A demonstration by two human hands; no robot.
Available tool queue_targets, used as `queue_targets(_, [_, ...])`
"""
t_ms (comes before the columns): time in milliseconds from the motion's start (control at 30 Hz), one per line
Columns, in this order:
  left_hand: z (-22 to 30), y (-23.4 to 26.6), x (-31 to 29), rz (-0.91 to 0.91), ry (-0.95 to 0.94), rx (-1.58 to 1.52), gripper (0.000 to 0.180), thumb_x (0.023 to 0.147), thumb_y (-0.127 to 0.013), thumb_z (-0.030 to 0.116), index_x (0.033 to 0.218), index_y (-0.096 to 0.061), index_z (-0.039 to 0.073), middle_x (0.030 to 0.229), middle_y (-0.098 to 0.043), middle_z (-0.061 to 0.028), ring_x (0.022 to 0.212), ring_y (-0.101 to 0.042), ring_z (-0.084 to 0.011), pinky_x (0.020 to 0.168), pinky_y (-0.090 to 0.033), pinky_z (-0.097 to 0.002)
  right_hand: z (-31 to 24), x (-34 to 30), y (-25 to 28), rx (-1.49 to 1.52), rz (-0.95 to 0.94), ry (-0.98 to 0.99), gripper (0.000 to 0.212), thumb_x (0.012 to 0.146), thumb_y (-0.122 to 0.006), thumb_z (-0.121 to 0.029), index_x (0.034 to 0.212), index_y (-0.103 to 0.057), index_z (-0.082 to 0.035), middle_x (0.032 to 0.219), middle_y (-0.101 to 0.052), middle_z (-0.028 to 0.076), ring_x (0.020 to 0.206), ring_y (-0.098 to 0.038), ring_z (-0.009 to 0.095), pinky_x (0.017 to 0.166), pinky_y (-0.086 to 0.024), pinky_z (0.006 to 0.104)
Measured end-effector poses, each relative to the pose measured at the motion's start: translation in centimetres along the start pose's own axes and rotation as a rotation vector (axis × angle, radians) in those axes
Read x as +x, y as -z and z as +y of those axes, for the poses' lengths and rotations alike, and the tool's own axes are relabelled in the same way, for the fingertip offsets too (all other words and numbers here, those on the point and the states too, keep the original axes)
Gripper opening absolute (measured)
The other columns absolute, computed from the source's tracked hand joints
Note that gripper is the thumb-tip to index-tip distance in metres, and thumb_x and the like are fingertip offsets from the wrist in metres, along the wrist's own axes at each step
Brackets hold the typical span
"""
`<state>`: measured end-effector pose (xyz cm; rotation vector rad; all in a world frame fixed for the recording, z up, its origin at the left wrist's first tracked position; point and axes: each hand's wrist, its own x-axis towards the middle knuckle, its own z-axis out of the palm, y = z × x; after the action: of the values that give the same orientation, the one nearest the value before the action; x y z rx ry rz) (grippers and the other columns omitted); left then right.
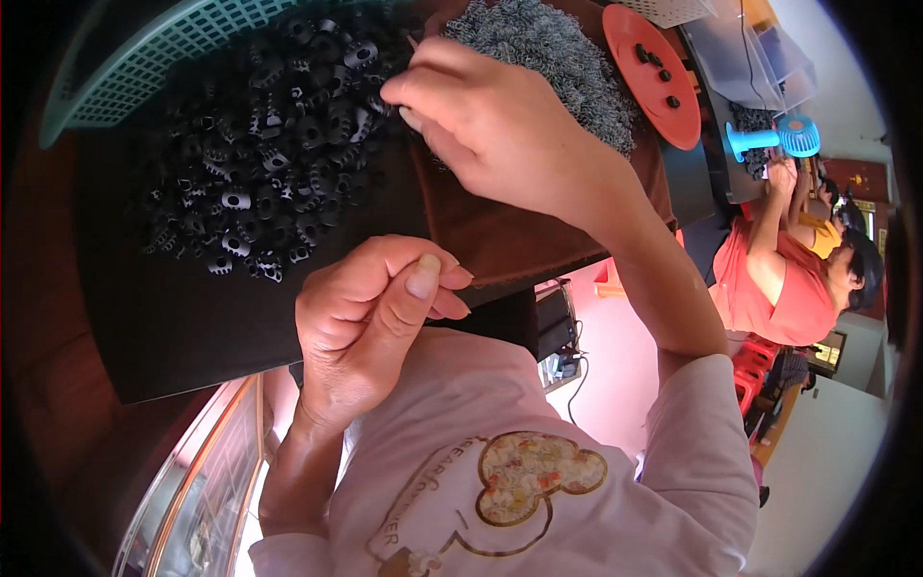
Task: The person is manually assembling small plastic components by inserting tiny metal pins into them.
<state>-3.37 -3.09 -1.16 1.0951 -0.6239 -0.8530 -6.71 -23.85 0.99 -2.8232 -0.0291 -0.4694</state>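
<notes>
With left hand (370, 313) pinched shut near its chest, right hand (481, 120) should nip one black gear (264, 144) cleanly, fingers narrow.

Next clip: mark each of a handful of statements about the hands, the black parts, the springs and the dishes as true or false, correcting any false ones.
1. The right hand reaches to the edge of the pile of black toothed parts. True.
2. The left hand lies flat and open on the table. False: it is raised, fingers curled, thumb pinched against the fingertips.
3. A heap of grey wire springs lies beyond the right hand. True.
4. The red dish is piled high with springs. False: it holds only a few small black pieces.
5. A teal mesh basket sits behind the black parts. True.
</notes>
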Motion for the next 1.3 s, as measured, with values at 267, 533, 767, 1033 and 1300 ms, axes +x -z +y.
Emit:
queue_targets(267, [-0.1,-0.2,0.1,-0.006,-0.009,0.025,0.018,0.098,-0.057,0.010,0.098,-0.064,-0.006,0.087,-0.068,-0.0099,0.070,-0.066,-0.0127,0.063,-0.053,-0.0229,2.3,0.5,0.4,0.060,0.148,0.036,0.012,0.083,-0.065,-0.006,0.095,-0.062,-0.004,0.088,-0.060,0.010,0.077,-0.062,0.031,0.066,-0.050,0.0390])
queue_targets(533, [-0.2,-0.2,0.0,0.014,0.000,0.030,0.018,0.098,-0.057,0.010,0.098,-0.064,-0.006,0.087,-0.068,-0.0099,0.069,-0.066,-0.0125,0.063,-0.053,-0.0228,0.7,2.4,0.2,-0.083,-0.064,-0.026,0.017,0.082,-0.066,-0.014,0.094,-0.060,-0.003,0.093,-0.061,0.009,0.083,-0.065,0.033,0.068,-0.052,0.0447])
queue_targets(767, [-0.3,-0.1,-0.1,0.022,0.010,0.032,0.018,0.098,-0.057,0.011,0.098,-0.064,-0.006,0.087,-0.068,-0.0094,0.069,-0.066,-0.0122,0.063,-0.053,-0.0228,0.4,1.9,0.0,-0.040,0.025,0.008,0.016,0.081,-0.067,-0.014,0.088,-0.057,-0.004,0.091,-0.061,0.009,0.081,-0.065,0.032,0.066,-0.052,0.0443])
queue_targets(1033, [-0.3,-0.4,0.4,0.102,-0.017,-0.105,0.021,0.099,-0.056,0.014,0.112,-0.057,-0.003,0.097,-0.067,-0.0096,0.076,-0.064,-0.0105,0.073,-0.053,-0.0244,-1.3,-1.2,2.7,0.381,0.099,0.069,0.017,0.080,-0.071,-0.001,0.091,-0.059,-0.004,0.079,-0.055,0.002,0.064,-0.053,0.010,0.053,-0.040,0.0239])
queue_targets(1300, [-0.7,-0.2,0.4,0.090,-0.079,-0.151,0.021,0.100,-0.054,0.017,0.110,-0.055,-0.002,0.088,-0.065,-0.0079,0.074,-0.061,-0.0126,0.072,-0.054,-0.0281,-4.5,-3.8,2.4,0.614,0.036,0.021,0.011,0.081,-0.063,-0.007,0.090,-0.057,-0.004,0.078,-0.056,0.009,0.072,-0.059,0.030,0.061,-0.047,0.0401])
